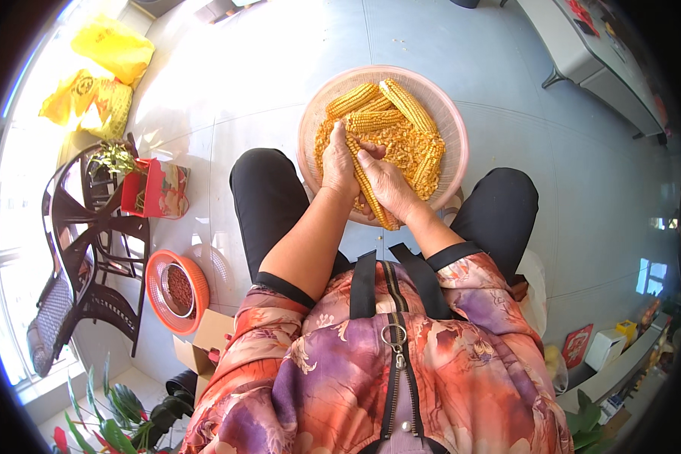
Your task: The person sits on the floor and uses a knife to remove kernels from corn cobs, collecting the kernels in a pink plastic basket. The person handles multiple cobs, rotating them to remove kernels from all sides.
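Observation:
Between my knees stands a round pink plastic basket (459, 147) holding loose corn kernels (400, 144) and several ears of dried yellow corn (411, 108). Over its near side, both hands grip one long ear of corn (369, 187), tilted with its lower end toward me. My left hand (338, 162) wraps the upper part, thumb pointing along the ear. My right hand (389, 181) holds it from the right, its thumb pressed on the kernels. The fingers beneath the ear are partly hidden.
To the left are an orange basket (154, 295) with a bowl of reddish-brown contents, a dark chair (93, 227), a red gift box (164, 190) and yellow bags (110, 57). A grey cabinet (613, 79) stands at the upper right. Potted plants (119, 417) are at the lower left.

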Demonstrator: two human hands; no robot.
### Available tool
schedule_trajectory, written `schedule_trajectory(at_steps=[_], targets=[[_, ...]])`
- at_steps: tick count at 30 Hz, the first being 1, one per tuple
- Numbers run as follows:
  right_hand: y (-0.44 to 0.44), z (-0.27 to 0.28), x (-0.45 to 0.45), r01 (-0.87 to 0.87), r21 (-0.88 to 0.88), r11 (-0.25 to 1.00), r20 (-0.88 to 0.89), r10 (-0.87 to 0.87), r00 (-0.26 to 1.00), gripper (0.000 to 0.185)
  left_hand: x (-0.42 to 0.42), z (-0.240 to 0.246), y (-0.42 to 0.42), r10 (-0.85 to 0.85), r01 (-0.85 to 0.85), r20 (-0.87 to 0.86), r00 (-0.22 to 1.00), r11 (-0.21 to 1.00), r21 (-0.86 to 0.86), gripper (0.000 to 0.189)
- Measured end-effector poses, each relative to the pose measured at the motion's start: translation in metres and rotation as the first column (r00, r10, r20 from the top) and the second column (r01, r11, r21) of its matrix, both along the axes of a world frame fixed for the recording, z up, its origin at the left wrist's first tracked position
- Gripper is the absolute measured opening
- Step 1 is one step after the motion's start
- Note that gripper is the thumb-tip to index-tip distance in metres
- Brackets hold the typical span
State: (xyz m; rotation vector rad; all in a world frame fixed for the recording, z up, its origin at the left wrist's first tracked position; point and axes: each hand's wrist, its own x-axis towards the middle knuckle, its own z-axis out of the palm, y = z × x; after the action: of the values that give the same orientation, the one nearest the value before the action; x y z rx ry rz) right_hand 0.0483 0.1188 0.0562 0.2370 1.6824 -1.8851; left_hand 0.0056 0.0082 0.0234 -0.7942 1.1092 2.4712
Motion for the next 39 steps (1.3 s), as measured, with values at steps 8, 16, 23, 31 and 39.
schedule_trajectory(at_steps=[8, 16, 23, 31, 39], targets=[[-0.004, -0.018, -0.007, 0.122, 0.027, 0.992, -0.083, -0.12, 0.989, 0.064, -0.006, -0.011, 0.0, 0.051, -0.052, 0.069, 0.996, 0.999, 0.01, 0.068], [-0.007, -0.037, -0.012, 0.121, -0.199, 0.973, -0.042, -0.131, 0.99, 0.058, -0.003, 0.007, 0.004, 0.102, -0.109, -0.064, 0.993, 0.986, -0.127, 0.058], [0.001, -0.014, -0.005, 0.044, -0.195, 0.98, -0.026, -0.05, 0.998, 0.047, -0.001, -0.004, -0.004, -0.048, 0.048, 0.003, 0.999, 0.989, -0.138, 0.076], [0.006, -0.002, -0.008, 0.082, -0.258, 0.963, -0.006, -0.086, 0.996, 0.042, 0.003, 0.009, 0.003, -0.032, 0.018, -0.083, 0.996, 0.988, -0.155, 0.071], [0.0, -0.018, -0.002, -0.016, -0.428, 0.904, -0.008, 0.014, 1.0, 0.045, -0.009, 0.001, -0.011, 0.084, -0.113, -0.172, 0.981, 0.98, -0.164, 0.058]])
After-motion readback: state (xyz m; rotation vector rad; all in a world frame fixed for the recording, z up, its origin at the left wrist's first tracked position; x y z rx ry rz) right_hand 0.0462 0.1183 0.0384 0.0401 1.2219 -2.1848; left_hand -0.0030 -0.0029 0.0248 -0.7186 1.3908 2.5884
